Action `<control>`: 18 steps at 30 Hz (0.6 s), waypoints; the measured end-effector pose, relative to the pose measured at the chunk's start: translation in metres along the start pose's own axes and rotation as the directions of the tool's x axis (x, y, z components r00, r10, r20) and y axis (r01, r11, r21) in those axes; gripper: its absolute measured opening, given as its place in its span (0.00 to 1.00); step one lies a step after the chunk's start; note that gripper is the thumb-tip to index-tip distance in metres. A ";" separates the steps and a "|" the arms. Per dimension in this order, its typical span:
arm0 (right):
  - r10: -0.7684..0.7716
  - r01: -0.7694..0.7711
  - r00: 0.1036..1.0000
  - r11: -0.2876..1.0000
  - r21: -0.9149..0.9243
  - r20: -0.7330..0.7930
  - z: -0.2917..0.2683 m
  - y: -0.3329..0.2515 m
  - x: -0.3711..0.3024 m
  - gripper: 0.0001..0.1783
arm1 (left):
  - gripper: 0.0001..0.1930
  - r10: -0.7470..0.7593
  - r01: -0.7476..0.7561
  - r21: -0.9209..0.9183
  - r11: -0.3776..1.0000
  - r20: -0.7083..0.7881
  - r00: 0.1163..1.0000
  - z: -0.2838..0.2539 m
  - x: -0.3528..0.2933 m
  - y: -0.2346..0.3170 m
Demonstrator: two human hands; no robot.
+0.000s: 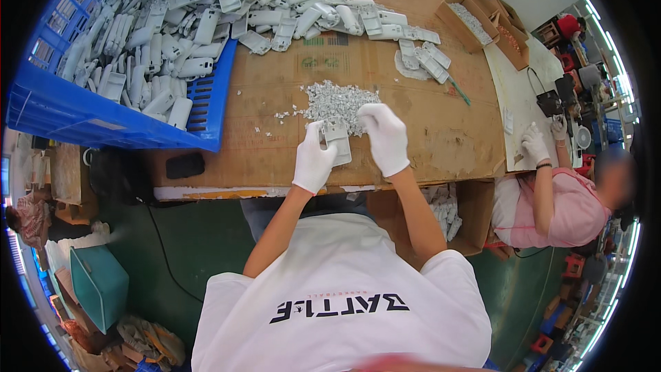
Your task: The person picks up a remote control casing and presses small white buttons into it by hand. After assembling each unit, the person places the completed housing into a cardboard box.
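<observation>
Both my hands wear white gloves. My left hand [315,160] is closed around a white plastic casing [337,142], holding it tilted just above the near part of the cardboard-covered table. Beside it on the right, my right hand [385,139] is bent with its fingertips pressed together, a little apart from the casing. Whatever those fingertips may hold is too small to make out. Directly beyond both hands lies a loose heap of tiny white parts [334,100], with a few strays to its left.
At the left a blue crate [117,131] overflows with white casings [206,24], which spread along the table's back. A green-handled tool [460,93] lies by some casings on the right. Cardboard boxes [475,45] stand at back right. A co-worker in pink [551,207] sits at the right.
</observation>
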State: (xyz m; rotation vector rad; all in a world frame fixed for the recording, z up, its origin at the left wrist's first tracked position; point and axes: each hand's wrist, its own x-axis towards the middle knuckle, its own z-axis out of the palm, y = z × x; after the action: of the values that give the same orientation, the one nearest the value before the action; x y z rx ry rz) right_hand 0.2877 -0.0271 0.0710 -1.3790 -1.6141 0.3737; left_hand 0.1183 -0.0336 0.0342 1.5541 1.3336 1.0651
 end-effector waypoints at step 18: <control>-0.095 0.113 0.988 0.982 -0.153 0.119 0.037 -0.015 -0.013 0.06 | 0.19 -0.041 0.056 0.132 0.990 -0.112 0.993 0.002 -0.014 0.008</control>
State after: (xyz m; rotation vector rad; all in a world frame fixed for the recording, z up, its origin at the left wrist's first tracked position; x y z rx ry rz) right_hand 0.2483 -0.0313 0.0579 -1.4058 -1.8339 0.2679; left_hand 0.1219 -0.0486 0.0402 1.5712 1.5386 1.0614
